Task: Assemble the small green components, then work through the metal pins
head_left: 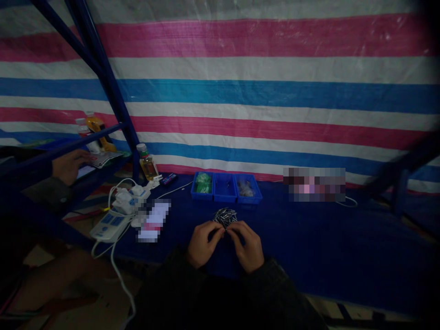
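My left hand (205, 242) and my right hand (248, 244) meet in front of me at the near side of a blue table (292, 247). Thumb and forefinger are pinched together on each hand, almost fingertip to fingertip. Whatever they hold is too small and dark to make out. Just beyond the fingertips lies a pile of small, thin, dark metallic pieces (225, 215). Behind the pile stand three joined blue bins: the left bin (192, 190) has green packets, the middle bin (225, 200) a few small pieces, and the right bin (257, 200) pale, clear-looking items.
Left of my hands are a blurred-out phone (154, 222), a white power strip (110, 225) with plugs and cables, and a bottle (147, 165). Another person's hand (70, 166) rests farther left, beyond a blue metal post (115, 101). A pixelated object (312, 184) lies at the back right.
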Motion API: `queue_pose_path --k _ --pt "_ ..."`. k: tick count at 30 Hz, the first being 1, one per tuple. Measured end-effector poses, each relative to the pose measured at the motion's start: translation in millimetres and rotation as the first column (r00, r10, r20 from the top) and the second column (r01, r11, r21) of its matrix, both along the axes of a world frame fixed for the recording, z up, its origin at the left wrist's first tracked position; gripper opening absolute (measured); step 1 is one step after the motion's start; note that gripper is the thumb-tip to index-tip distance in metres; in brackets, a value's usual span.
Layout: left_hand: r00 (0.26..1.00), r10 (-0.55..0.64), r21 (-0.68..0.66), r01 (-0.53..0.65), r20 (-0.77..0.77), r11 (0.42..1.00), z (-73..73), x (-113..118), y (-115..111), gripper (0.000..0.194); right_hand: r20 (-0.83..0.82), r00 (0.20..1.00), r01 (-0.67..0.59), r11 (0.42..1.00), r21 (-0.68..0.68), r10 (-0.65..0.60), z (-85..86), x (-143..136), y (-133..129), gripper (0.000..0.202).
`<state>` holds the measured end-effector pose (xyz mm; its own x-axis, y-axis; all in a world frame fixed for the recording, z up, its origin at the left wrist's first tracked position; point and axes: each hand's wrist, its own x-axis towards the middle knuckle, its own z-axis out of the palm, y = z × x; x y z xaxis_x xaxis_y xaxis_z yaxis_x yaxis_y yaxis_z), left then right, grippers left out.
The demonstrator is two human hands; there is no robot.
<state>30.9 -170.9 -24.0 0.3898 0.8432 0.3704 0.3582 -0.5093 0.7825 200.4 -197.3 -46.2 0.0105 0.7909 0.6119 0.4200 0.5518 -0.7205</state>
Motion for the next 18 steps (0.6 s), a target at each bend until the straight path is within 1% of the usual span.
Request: queue_pose_path --k 6,10,14,18 --pt "1.000 0.008 -0.005 -0.008 -0.010 1.000 -2.9 -0.1 0.4 0.023 0.024 1.000 0.009 0.999 -0.036 -0.009 0.0 1.5 0.8 0.018" --pt "1.000 0.019 -0.006 -0.019 0.000 1.000 -2.5 -0.6 1.1 0.023 0.025 1.000 0.005 1.000 -0.008 -0.005 -4.0 1.0 1.8 0.013" --pt "1.000 0.016 0.003 -0.016 -0.009 1.000 -1.7 -0.3 1.2 0.025 0.029 0.999 0.015 1.000 0.009 -0.015 -6.2 1.9 3.0 0.016" --pt "1.000 0.025 0.016 -0.025 -0.013 1.000 -1.3 0.1 0.5 0.024 0.040 0.999 0.033 0.999 -0.027 -0.032 -6.6 3.6 2.7 0.019"
